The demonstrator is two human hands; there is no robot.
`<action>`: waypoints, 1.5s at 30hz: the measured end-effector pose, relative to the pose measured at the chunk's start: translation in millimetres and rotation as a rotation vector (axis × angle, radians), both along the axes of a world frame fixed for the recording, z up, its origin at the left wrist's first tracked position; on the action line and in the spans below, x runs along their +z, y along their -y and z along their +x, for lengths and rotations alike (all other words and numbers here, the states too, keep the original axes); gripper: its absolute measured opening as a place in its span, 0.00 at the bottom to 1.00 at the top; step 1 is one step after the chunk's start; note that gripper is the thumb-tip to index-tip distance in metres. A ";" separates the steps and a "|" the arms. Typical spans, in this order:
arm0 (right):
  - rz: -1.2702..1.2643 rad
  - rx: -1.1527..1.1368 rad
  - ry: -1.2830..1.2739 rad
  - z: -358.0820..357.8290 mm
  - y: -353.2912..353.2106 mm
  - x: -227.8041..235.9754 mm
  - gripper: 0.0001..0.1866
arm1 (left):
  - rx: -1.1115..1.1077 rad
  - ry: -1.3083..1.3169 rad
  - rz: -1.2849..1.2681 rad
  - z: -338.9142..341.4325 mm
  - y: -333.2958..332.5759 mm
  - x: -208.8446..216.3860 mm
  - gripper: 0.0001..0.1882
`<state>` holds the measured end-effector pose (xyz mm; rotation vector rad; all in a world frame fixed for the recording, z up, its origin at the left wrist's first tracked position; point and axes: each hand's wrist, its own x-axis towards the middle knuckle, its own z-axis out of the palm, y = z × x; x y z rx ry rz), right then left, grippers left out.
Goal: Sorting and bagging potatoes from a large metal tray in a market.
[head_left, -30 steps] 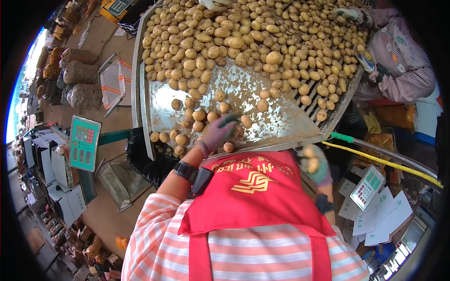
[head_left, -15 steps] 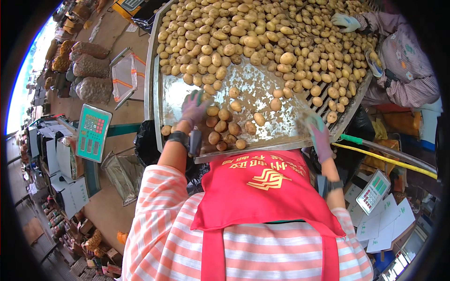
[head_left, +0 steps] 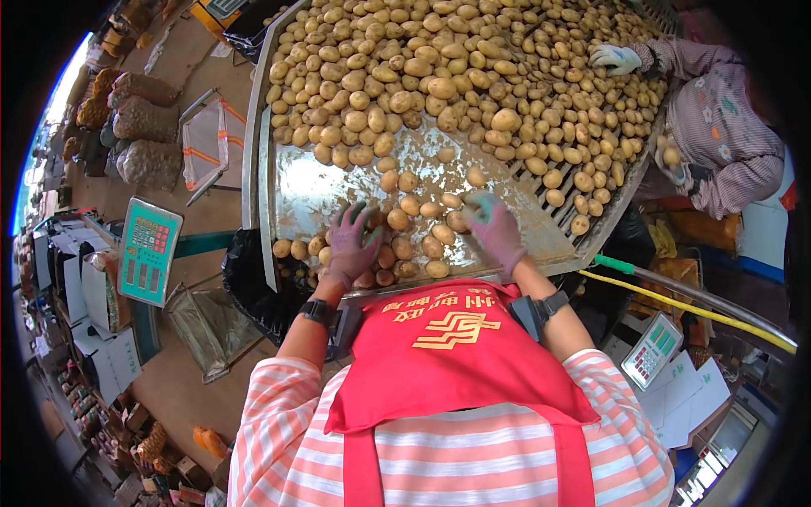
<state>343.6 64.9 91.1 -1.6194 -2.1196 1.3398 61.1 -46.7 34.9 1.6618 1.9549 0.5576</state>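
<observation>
On a metal tray, roundish tan potatoes, left hand spread, right hand blurred, grip unclear

On my feed I see a produce-sorting workshop | scuffed silver metal sorting table heaped with round yellow potatoes | bulging brown sacks | rectangular green scale panel

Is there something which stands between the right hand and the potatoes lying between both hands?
Nothing visible does. The gloved right hand is over the metal tray, right beside these potatoes; whether it touches them is unclear. The gloved left hand is on their opposite side.
</observation>
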 end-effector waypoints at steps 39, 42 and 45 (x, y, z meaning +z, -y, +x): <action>-0.459 0.086 -0.378 -19.0 -65.4 -9.5 0.18 | 0.450 2.140 -0.604 65.2 -41.8 38.4 0.23; 0.249 -0.105 0.043 -4.9 -85.5 13.6 0.14 | 0.336 2.183 -0.668 53.6 -37.1 3.1 0.20; 0.556 0.003 0.446 30.9 -128.4 -5.2 0.14 | 0.338 2.016 -0.663 59.9 -39.5 12.0 0.17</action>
